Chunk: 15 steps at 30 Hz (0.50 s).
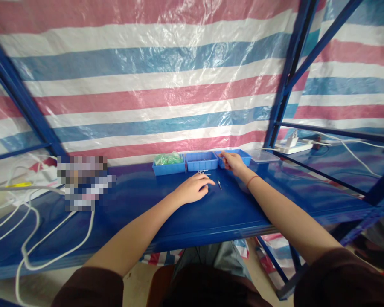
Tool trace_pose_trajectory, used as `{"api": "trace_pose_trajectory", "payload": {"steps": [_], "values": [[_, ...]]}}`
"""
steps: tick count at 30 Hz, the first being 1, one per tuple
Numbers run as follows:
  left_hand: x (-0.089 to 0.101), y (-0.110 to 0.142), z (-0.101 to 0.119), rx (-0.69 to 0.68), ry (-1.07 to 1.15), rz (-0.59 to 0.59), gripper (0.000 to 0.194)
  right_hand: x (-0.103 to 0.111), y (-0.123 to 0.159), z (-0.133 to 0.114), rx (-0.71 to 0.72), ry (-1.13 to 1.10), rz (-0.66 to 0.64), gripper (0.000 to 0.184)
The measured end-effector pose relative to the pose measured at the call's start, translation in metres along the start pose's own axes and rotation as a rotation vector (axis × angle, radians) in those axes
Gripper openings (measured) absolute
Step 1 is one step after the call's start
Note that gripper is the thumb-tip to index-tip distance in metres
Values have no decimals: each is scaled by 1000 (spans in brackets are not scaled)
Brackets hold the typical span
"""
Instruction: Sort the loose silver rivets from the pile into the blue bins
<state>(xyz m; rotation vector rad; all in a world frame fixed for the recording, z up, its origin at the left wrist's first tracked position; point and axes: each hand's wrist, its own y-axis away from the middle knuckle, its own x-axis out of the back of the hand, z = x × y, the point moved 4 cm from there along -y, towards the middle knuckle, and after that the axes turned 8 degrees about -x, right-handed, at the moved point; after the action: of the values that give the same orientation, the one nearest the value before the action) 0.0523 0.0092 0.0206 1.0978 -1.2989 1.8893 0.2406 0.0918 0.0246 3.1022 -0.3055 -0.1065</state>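
Observation:
My left hand (195, 188) lies low over the blue tabletop, its index finger stretched out and its thumb apart. Just beyond its fingertip lies a small thin metal piece (219, 184), too small to name. Several similar slim metal pieces (204, 172) are grouped behind the hand. At the front of the right blue bin (245, 160) is my right hand (232, 163), its fingers drawn together in a pinch. Whatever may be between them is too small to make out. The middle blue bin (202, 165) stands left of it, with small contents that I cannot identify.
The left blue bin (169, 169) holds a green plastic bag (168, 158). A clear plastic tray (264, 156) lies right of the bins. White cables (30, 260) and a blurred-out patch (85, 183) occupy the left side. A white power strip (294, 146) sits behind the right-hand frame bar.

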Motion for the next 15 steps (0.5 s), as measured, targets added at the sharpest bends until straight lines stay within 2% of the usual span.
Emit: {"api": "trace_pose_trajectory", "payload": {"steps": [3, 6, 12, 15], "values": [[-9, -5, 7, -60, -71, -82, 37, 8, -2, -1, -40, -22, 36, 22], [-14, -6, 8, -66, -104, -134, 37, 1, 3, -4, -30, -58, -14, 21], [-10, -6, 10, -102, -172, -78, 34, -12, 10, -4, 7, 14, -86, 21], [-12, -7, 9, -84, -149, -116, 38, -12, 11, -4, 19, 33, -82, 21]]}}
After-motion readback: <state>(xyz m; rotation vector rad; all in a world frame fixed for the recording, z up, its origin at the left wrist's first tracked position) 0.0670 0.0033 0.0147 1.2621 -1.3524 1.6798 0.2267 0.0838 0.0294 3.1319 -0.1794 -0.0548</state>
